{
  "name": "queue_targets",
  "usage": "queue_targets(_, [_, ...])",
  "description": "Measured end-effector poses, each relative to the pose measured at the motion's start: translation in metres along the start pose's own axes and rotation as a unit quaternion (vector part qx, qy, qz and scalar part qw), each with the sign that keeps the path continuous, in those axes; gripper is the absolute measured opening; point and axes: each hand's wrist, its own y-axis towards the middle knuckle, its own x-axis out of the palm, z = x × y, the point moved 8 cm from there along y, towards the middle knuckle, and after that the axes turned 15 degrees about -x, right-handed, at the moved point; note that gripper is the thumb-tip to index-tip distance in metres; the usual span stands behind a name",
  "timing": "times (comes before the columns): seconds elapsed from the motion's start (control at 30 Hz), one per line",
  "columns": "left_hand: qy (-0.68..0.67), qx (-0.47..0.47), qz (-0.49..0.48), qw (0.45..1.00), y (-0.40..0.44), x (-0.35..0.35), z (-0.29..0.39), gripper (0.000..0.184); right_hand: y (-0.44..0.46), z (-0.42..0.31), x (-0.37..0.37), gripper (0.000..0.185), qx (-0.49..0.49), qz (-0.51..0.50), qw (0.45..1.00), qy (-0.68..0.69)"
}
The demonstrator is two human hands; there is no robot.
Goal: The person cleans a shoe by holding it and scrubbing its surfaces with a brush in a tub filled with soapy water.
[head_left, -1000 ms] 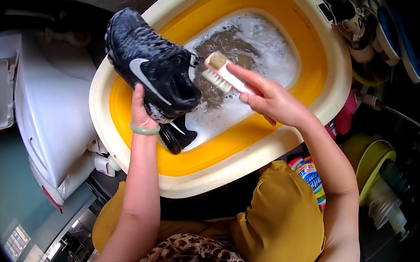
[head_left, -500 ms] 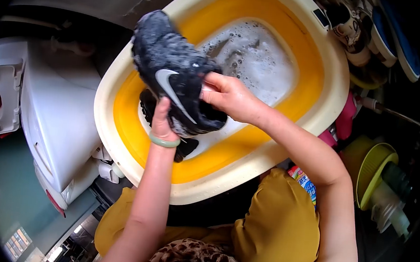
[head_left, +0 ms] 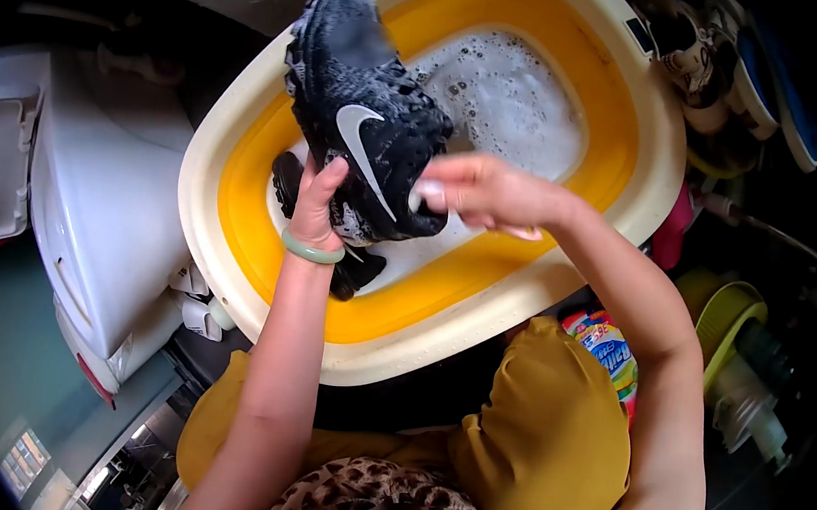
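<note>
A black sneaker (head_left: 371, 125) with a pale swoosh is held up over the basin, its toe pointing to the upper left. Suds cling to its upper. My left hand (head_left: 316, 198), with a pale green bangle on the wrist, grips it from below near the sole. At the heel and ankle opening, my right hand (head_left: 491, 194) is closed, fingers pinched together. Motion blurs it, and a small whitish bit at its fingertips is too unclear to name. A second black shoe (head_left: 358, 272) lies partly hidden in the basin beneath.
The yellow basin (head_left: 625, 109) with a cream rim holds foamy water (head_left: 510, 99). Several shoes (head_left: 693, 61) stand at the upper right. A green plastic container (head_left: 728, 327) and a colourful packet (head_left: 604, 350) are at the right, a white rounded fixture (head_left: 112, 200) at the left.
The sneaker has moved up and slightly right, turning a little more upright. My right hand has shifted from inside the ankle opening to the heel side.
</note>
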Motion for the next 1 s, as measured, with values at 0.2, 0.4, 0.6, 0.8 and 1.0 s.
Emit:
queue_targets(0.2, [0.081,0.070,0.036,0.994,0.004,0.005,0.017,0.064,0.053,-0.006,-0.007,0.018,-0.167,0.083,0.968,0.170])
queue_targets(0.4, [0.158,0.047,0.028,0.986,-0.001,0.003,0.022,0.077,0.022,0.038,0.005,0.021,0.011,-0.090,0.991,0.103])
queue_targets(0.6, [0.568,0.176,0.086,0.800,0.000,0.024,0.024,0.093,0.027,0.063,-0.115,0.035,0.084,-0.092,0.954,-0.273])
queue_targets(0.8, [0.381,0.132,0.125,0.906,0.001,-0.011,0.022,0.094,0.034,0.094,-0.183,0.070,0.042,0.313,0.839,-0.443])
queue_targets(1.0, [0.328,0.130,0.157,0.922,-0.001,-0.033,0.025,0.090,0.051,0.100,-0.117,0.069,-0.041,-0.028,0.702,-0.710])
